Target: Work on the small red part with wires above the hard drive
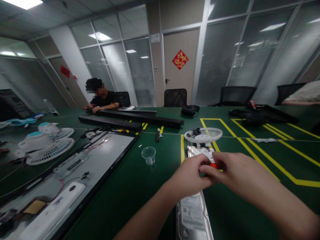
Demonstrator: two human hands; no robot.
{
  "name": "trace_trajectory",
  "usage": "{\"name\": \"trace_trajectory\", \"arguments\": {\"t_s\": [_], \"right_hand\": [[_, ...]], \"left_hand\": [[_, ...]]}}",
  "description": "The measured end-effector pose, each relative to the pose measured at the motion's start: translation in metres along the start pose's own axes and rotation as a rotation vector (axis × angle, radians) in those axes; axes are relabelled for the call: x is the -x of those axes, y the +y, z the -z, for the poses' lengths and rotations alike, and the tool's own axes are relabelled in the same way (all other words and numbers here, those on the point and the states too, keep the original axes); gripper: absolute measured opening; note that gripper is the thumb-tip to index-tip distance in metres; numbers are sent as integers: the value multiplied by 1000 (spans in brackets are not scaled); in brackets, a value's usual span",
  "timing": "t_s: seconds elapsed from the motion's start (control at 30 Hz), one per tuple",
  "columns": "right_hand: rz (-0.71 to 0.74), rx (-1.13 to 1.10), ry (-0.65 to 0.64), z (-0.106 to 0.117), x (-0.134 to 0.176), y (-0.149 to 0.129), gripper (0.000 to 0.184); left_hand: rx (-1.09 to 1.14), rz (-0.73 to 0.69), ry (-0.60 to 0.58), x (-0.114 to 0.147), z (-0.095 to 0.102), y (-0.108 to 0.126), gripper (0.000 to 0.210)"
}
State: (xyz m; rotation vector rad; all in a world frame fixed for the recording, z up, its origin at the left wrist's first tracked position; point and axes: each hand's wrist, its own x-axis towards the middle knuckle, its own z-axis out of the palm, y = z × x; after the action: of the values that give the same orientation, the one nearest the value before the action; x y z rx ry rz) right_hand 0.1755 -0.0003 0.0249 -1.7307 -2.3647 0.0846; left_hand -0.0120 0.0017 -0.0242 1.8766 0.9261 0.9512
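Observation:
My left hand [188, 175] and my right hand [231, 166] meet over the table, fingers closed around a small red-orange object [214, 165]. Most of that object is hidden by the fingers, so its kind does not show. Below my wrists lies a silver hard drive [193, 213] with a white label. Just beyond my fingers is a second silver, box-shaped drive [198, 151], partly covered by my hands. A clear plastic cup [149, 156] stands to the left of my left hand.
A white fan grille [203, 136] with small dark parts lies beyond the drives. At left are a large opened display panel [110, 153] and white fans [50, 150]. Long black bars [140, 116] lie before a seated person [105, 96]. Yellow tape [265, 163] marks the green table.

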Motion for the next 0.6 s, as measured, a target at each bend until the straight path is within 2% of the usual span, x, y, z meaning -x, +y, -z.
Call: {"name": "trace_trajectory", "arguments": {"t_s": [0.13, 0.27, 0.37, 0.5, 0.6], "right_hand": [[80, -50, 109, -2, 1, 5, 27], [226, -152, 235, -2, 4, 12, 22], [293, -189, 226, -2, 5, 14, 17], [366, -248, 150, -1, 3, 12, 31], [370, -252, 122, 2, 1, 9, 34]], "left_hand": [[33, -13, 11, 0, -1, 0, 19], [78, 19, 1, 0, -2, -1, 31], [42, 18, 21, -1, -3, -4, 36], [-23, 4, 30, -1, -4, -6, 33], [-50, 3, 20, 0, -3, -4, 29]]}}
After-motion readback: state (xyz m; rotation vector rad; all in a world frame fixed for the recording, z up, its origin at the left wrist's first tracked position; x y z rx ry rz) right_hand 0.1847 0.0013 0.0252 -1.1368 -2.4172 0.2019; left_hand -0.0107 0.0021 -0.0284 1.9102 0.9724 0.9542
